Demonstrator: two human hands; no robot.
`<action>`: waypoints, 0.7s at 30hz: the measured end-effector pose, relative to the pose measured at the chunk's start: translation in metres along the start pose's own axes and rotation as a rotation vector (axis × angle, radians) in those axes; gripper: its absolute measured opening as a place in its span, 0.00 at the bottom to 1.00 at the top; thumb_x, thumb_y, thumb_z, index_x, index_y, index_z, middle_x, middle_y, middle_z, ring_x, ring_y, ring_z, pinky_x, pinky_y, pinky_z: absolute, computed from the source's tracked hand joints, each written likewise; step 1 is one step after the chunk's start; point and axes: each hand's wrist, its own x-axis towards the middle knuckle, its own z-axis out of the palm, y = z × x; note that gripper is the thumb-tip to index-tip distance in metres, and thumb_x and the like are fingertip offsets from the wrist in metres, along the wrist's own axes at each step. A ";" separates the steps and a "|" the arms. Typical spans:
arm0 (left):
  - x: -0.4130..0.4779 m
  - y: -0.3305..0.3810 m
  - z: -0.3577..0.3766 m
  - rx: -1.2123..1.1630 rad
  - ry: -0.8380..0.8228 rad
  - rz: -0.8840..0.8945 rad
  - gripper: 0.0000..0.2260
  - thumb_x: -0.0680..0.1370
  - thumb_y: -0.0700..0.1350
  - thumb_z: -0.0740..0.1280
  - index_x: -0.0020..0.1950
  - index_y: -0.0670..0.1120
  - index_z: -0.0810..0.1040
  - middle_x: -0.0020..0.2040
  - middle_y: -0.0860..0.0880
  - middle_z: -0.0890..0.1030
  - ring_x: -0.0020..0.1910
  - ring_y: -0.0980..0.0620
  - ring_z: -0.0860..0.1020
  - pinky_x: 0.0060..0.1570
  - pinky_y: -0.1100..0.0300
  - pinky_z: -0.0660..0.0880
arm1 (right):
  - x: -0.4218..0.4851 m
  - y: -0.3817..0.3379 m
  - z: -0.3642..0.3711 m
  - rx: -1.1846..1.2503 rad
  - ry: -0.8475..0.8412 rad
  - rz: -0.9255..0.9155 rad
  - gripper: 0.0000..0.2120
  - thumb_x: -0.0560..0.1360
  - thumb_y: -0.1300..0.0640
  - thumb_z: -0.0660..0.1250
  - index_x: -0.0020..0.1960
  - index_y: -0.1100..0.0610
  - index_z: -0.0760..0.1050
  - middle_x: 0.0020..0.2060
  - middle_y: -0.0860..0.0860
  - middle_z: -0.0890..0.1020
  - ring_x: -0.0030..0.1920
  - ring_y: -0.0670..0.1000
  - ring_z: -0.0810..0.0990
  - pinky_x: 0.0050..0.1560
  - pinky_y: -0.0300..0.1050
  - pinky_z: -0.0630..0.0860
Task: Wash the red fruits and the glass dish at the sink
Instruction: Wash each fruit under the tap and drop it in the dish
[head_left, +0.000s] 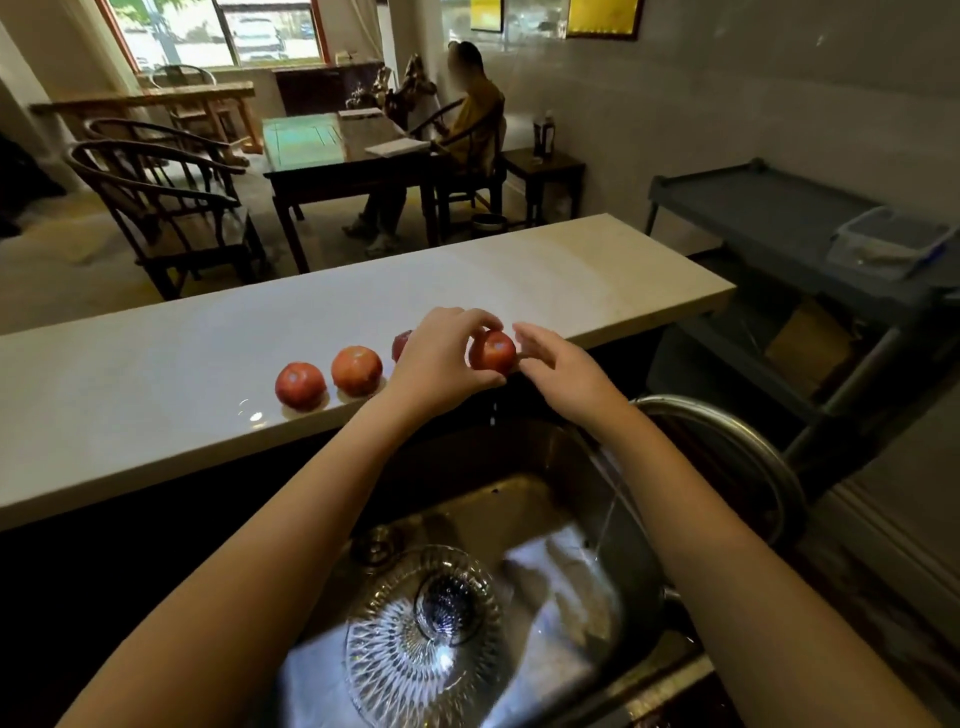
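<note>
Two red fruits (300, 385) (357, 370) stand in a row on the white counter ledge (156, 374) behind the sink, and a third (400, 344) is half hidden behind my left hand. My left hand (441, 358) grips another red fruit (493, 351) at the ledge's front edge, with water dripping from it. My right hand (563, 369) is just right of that fruit, fingers apart, fingertips near it. A cut-glass dish (415, 639) lies in the steel sink (519, 499) below my arms.
A thin stream of water runs into the sink at the right from a curved steel tap (737, 441). A grey cart (779, 218) with a clear plastic box (883, 241) stands to the right. Beyond the ledge, a person sits at a dark table among chairs.
</note>
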 end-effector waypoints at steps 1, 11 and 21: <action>-0.006 0.004 -0.001 -0.041 0.003 0.024 0.22 0.69 0.50 0.74 0.61 0.49 0.75 0.57 0.49 0.79 0.54 0.56 0.70 0.53 0.63 0.64 | -0.009 -0.003 -0.003 0.110 0.018 0.015 0.21 0.79 0.59 0.57 0.71 0.48 0.64 0.69 0.49 0.70 0.68 0.50 0.70 0.64 0.41 0.67; -0.046 0.037 0.040 -0.258 -0.114 0.227 0.23 0.67 0.50 0.76 0.60 0.50 0.77 0.55 0.52 0.80 0.55 0.56 0.74 0.56 0.63 0.69 | -0.089 0.049 0.009 0.763 0.038 0.142 0.11 0.77 0.53 0.62 0.56 0.42 0.76 0.59 0.54 0.78 0.57 0.53 0.81 0.56 0.50 0.79; -0.054 0.048 0.165 -0.501 -0.220 -0.001 0.24 0.67 0.42 0.75 0.62 0.49 0.76 0.58 0.48 0.78 0.57 0.51 0.76 0.54 0.68 0.71 | -0.090 0.125 0.021 0.952 0.415 0.448 0.15 0.82 0.53 0.52 0.62 0.55 0.72 0.62 0.62 0.75 0.62 0.59 0.75 0.64 0.56 0.72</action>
